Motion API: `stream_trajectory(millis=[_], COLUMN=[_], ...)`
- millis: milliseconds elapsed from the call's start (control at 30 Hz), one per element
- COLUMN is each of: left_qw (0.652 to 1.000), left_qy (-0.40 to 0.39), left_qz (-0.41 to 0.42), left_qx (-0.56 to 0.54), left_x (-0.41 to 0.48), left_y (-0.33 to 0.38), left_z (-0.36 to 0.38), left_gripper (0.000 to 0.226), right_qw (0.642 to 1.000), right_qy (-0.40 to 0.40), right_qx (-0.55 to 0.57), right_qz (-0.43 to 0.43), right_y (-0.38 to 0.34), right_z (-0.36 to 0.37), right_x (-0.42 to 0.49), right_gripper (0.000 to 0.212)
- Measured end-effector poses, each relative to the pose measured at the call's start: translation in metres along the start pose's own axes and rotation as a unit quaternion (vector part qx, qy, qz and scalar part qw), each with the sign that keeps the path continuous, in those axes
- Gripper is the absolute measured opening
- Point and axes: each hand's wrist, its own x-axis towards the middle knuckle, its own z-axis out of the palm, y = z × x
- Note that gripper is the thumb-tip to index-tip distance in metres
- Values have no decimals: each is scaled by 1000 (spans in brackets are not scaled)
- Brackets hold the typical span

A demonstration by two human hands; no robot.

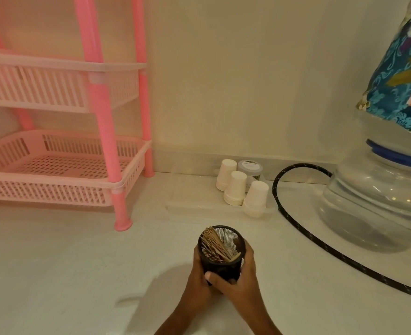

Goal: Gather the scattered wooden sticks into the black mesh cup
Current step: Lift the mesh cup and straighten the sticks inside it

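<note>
**Cup held in both hands, sticks inside**

The cup (221, 255) sits between the left hand (199, 274) and right hand (238, 276), both wrapped closed around its wall, right thumb across the front. It tilts slightly away, probably to keep the sticks (214, 245) settled against the left inner side. No loose sticks show on the counter (66, 262). Gathering appears complete; setting the cup down likely remains.
</note>
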Motion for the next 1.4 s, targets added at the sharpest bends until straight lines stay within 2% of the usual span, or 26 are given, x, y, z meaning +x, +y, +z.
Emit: stream_trajectory(millis=[33,100,167,233,300,400,600,667,767,833,933,1100,1233,1400], left_qw=[1000,992,983,979,979,985,992,993,993,991,992,994,994,994], left_qy=[-20,-75,-129,-157,-151,-102,-55,-49,-53,-58,-42,-44,-52,-53], left_qz=[-14,-66,-97,-95,-95,-88,-78,-81,-83,-84,-90,-97,-100,-83], left_qx=[-8,-74,-92,-94,-98,-107,-85,-77,-72,-82,-72,-14,-8,-40], left_x=[0,5,12,17,20,17,9,7,9,10,11,8,9,10], left_y=[-2,-1,3,5,8,10,9,7,4,5,7,4,3,4], left_z=[-3,-6,-10,-14,-17,-16,-9,-9,-10,-11,-10,-11,-12,-12], left_gripper=[39,79,93,95,94,100,75,74,78,78,76,103,106,93], right_qw=[1000,996,987,988,995,999,1000,999,995,994,998,994,985,982], right_qy=[-22,-88,-151,-153,-97,-18,-19,-37,-97,-103,-55,95,137,159], right_qx=[1,14,23,15,17,27,8,5,16,34,31,-18,-62,-75], right_qz=[6,32,43,29,4,-18,-18,-9,2,11,-6,-50,-86,-74], right_y=[0,0,-1,0,2,9,13,15,15,14,18,22,22,19], right_z=[-7,-26,-37,-37,-28,-17,-4,-5,-15,-18,-11,-5,0,9], right_x=[1,7,13,14,13,13,15,15,17,18,17,16,13,9], right_gripper=[92,80,86,85,83,85,88,92,83,80,82,93,95,97])
